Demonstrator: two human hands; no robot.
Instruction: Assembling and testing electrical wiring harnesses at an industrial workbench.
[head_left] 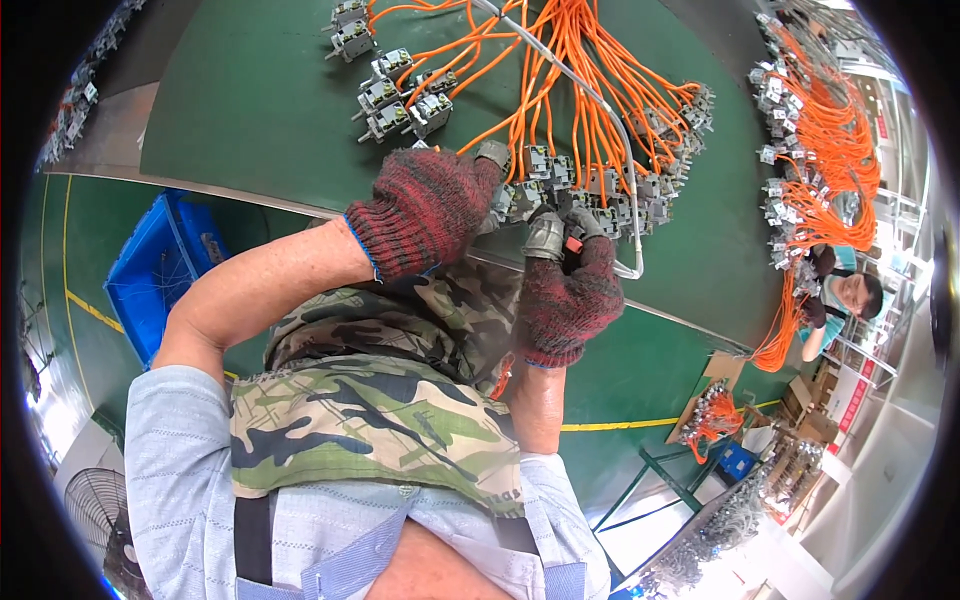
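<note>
Left hand: your glove is clenched over grey switch units at the green table's near edge.
Right hand: you are pinching a small red-tipped part.
Risk: tugging may snag the orange wires and drag neighbouring units off the edge.

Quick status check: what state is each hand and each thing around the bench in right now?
left hand: gloved, resting on the switch row
right hand: gloved, closed on a small red-tipped part
grey switches: wired, lined up at the bench edge
orange wires: bundled, fanned out
blue crate: on floor
</note>
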